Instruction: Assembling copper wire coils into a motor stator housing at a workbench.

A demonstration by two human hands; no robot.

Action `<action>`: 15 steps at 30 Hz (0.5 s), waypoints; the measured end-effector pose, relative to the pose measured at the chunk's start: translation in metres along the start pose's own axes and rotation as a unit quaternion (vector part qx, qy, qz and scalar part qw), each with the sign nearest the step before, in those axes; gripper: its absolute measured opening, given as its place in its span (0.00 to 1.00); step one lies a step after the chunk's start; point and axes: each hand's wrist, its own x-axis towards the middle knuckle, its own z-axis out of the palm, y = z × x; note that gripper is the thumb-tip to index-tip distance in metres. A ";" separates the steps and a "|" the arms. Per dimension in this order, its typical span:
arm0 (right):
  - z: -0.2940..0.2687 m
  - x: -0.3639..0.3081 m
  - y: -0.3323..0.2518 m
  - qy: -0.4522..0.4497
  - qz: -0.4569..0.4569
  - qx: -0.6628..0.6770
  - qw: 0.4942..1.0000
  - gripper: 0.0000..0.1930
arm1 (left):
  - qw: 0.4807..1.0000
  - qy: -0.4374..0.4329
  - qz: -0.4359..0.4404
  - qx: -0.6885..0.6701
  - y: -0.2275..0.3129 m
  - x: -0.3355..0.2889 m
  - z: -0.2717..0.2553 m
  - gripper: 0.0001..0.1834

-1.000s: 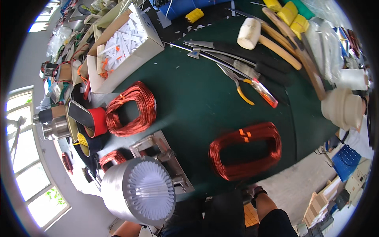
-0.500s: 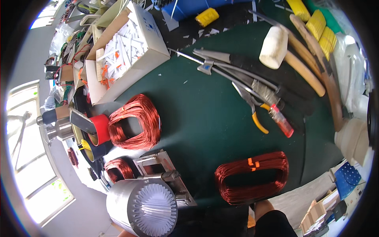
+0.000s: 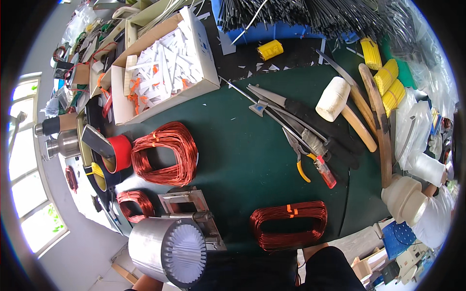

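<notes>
Along the near edge, neither the left hand nor the right hand can be seen; whether either grip is apart, together or clamped cannot be told. Left forearm (image 3: 147,284) runs up to the underside of a metal cylinder (image 3: 149,242), which blocks the view beyond. Right forearm (image 3: 315,250) shows just below an oblong coil (image 3: 289,239) of copper wire, bound with orange ties, at the near edge of the green surface (image 3: 228,165). Cylinder: near left corner, slotted white-lined end facing right, covering part of a metal frame (image 3: 195,197).

Farther left: large coil (image 3: 186,153), beside a red cup (image 3: 119,153); small coil (image 3: 136,195) near the frame. Carton (image 3: 194,80) of white strips behind.

Counts on the surface: coils, three; mallet (image 3: 333,99), one; yellow-handled pliers (image 3: 302,167), one; red-handled screwdriver (image 3: 324,171), one. Yellow bundles (image 3: 387,77) at far right, three.
</notes>
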 end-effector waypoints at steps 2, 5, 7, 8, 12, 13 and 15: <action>-0.012 0.007 0.000 0.014 -0.010 -0.001 1.000 0.15 | 1.000 0.005 0.002 -0.002 0.003 0.005 0.008 0.20; -0.027 0.013 0.003 0.041 -0.031 -0.004 0.999 0.15 | 1.000 0.022 0.009 -0.008 0.004 0.013 0.019 0.20; -0.033 0.016 0.002 0.060 -0.053 -0.005 0.997 0.14 | 0.999 0.037 0.012 -0.011 0.002 0.016 0.023 0.20; -0.036 0.015 0.002 0.069 -0.068 -0.006 0.995 0.14 | 0.999 0.046 0.014 -0.008 0.000 0.015 0.025 0.20; -0.060 0.014 0.009 0.149 -0.147 -0.021 0.978 0.14 | 0.995 0.091 0.032 -0.020 -0.007 0.025 0.046 0.20; -0.062 0.012 0.011 0.178 -0.181 -0.028 0.967 0.14 | 0.994 0.103 0.037 -0.021 -0.008 0.028 0.050 0.20; -0.067 0.004 0.008 0.258 -0.284 -0.052 0.922 0.13 | 0.990 0.131 0.048 -0.031 -0.010 0.036 0.059 0.20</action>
